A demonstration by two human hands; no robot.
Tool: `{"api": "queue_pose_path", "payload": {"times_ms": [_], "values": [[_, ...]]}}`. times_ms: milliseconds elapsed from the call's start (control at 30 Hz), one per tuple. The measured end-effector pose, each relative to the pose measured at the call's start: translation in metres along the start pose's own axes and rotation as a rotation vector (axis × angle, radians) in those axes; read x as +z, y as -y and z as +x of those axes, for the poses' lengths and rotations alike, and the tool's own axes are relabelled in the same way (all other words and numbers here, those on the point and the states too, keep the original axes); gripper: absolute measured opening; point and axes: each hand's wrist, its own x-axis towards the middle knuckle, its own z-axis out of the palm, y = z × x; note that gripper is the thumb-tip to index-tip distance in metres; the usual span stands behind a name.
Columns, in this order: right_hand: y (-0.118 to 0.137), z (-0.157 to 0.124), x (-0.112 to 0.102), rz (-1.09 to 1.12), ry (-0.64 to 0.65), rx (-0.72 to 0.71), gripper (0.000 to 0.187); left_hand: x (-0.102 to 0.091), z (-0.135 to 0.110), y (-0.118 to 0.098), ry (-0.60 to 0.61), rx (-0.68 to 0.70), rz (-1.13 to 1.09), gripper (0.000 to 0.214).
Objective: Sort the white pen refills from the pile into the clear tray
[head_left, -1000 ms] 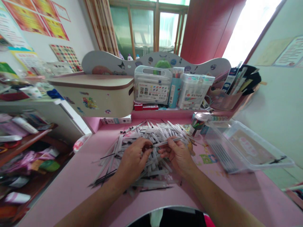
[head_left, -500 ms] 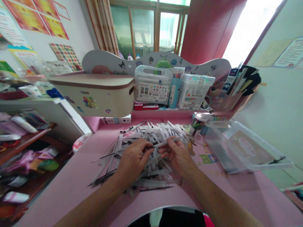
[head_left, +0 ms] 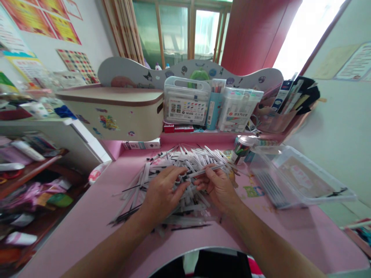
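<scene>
A big heap of clear pen barrels and thin black refills [head_left: 185, 162] covers the middle of the pink desk [head_left: 87, 220]. My right hand [head_left: 217, 185] is closed around one clear pen barrel [head_left: 203, 171], which it holds slanted above the heap. My left hand [head_left: 162, 191] rests on the heap just left of it, its fingers curled and pinched at the barrel's near end. What the left fingertips grip is too small to name.
A clear plastic tray [head_left: 301, 177] holding several assembled pens sits at the right. A small jar [head_left: 242, 148] stands behind the heap. Marker cases [head_left: 185, 102], a pen cup [head_left: 214, 106] and a cream box [head_left: 116, 112] line the back shelf. Cluttered shelves lie left.
Both hands stay at the same spot on the heap, with the left fingers shifting slightly at the barrel's end. The view has tilted a little downward.
</scene>
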Motion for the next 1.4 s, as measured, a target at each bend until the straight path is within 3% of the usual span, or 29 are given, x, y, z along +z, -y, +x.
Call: {"api": "queue_pose_path", "payload": {"times_ms": [600,900,1033,1233,1300,1400], "values": [[0.008,-0.004,0.002,-0.054,0.112,-0.061,0.03,-0.005,-0.001,-0.002,0.002,-0.286,-0.193,0.018],[0.006,-0.005,0.001,-0.234,0.072,-0.124,0.022,-0.007,0.002,-0.003,0.089,-0.213,-0.161,0.025],[0.004,-0.005,-0.004,-0.505,0.163,-0.157,0.014,-0.004,0.002,-0.001,0.167,-0.135,-0.201,0.021],[0.0,-0.004,-0.008,-1.452,0.142,-0.557,0.027,-0.007,0.005,0.009,-0.02,-0.366,-0.214,0.023],[-0.003,-0.003,-0.006,-1.665,0.131,-0.555,0.026,-0.008,0.006,0.009,-0.019,-0.396,-0.221,0.021],[-0.01,-0.002,-0.002,-1.81,0.126,-0.524,0.027,-0.006,0.006,0.008,0.005,-0.408,-0.225,0.018]]}}
